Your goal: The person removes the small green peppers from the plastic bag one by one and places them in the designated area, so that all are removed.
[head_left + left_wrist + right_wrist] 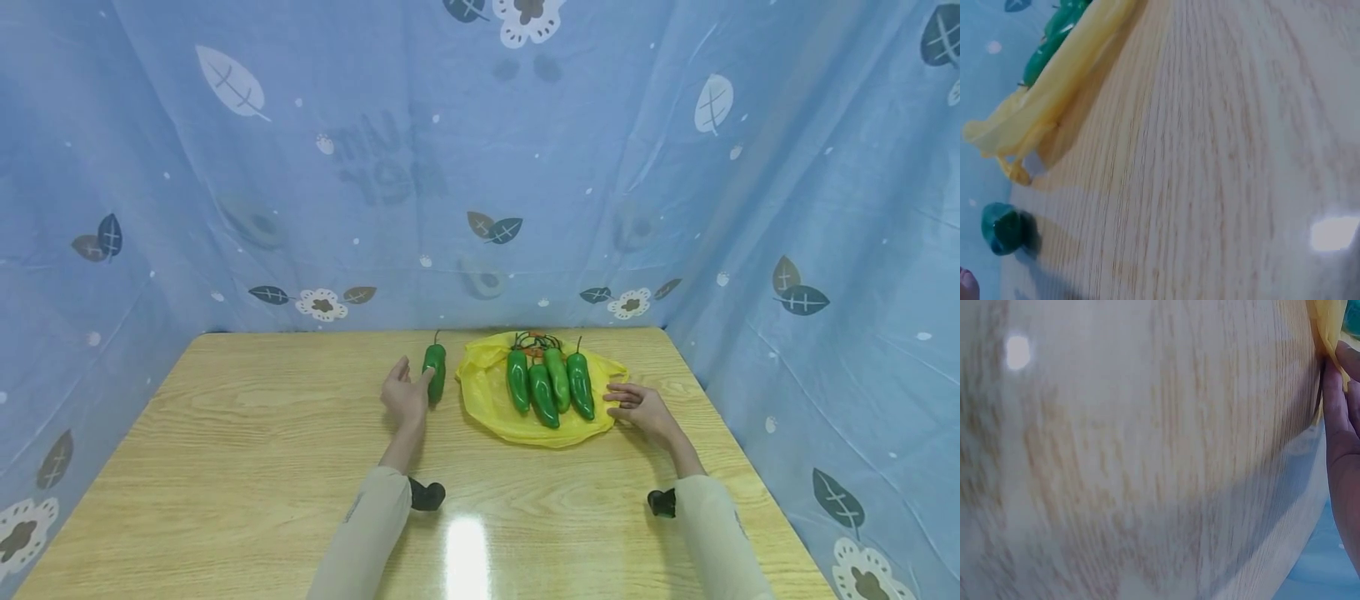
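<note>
A single green chili pepper (435, 373) lies on the wooden table, left of a spread yellow plastic bag (487, 400). My left hand (407, 397) is just left of this pepper, fingers loosely spread, its thumb overlapping the pepper in the head view. In the left wrist view, only a fingertip (967, 286) shows, apart from the pepper (1002, 229). Several more green chili peppers (559, 379) lie side by side on the bag, stems pointing away. At the bag's right edge, my right hand (651, 413) pinches the yellow plastic (1330, 325) between thumb and fingers.
The wooden table (247, 467) ends at a blue patterned cloth (420, 233) that hangs behind it and along both sides. Orange-red marks (534, 350) show on the bag by the pepper stems. Light glares off the tabletop near the front.
</note>
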Available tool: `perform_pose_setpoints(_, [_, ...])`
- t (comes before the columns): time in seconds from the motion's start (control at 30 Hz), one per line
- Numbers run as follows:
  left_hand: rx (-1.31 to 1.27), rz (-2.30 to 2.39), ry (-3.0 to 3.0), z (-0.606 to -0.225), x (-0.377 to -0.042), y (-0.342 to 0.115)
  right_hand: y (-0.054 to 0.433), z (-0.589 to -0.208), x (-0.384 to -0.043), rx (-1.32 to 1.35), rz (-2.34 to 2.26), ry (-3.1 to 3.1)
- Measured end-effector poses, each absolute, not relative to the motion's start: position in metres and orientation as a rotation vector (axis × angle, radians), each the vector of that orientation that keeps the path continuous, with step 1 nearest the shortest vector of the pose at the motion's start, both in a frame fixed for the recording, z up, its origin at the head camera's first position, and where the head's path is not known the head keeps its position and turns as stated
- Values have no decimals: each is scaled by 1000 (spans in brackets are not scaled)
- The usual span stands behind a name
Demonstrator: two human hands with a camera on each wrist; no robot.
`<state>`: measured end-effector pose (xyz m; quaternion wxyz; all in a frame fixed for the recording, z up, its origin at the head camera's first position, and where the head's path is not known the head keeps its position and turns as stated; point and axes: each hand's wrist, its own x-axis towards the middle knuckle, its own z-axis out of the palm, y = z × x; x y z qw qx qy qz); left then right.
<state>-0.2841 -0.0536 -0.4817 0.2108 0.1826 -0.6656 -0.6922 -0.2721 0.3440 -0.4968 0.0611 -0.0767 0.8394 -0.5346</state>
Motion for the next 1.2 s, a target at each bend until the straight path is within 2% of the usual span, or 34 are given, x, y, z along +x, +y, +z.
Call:
perform_pose_setpoints(0.53, [490,-2102,-1690,-479,-264,-30,345,-497,-271,-229,-1609,2541])
perform_pose_setpoints(0.93, [362,-2206,-1619,-475,-247,6,347,-501,-268,-243,-1735,2501])
perform_pose_setpoints(1.2, [391,-2215,-1686,-479,-243,27,347,-503,-268,-218,-1817,2467])
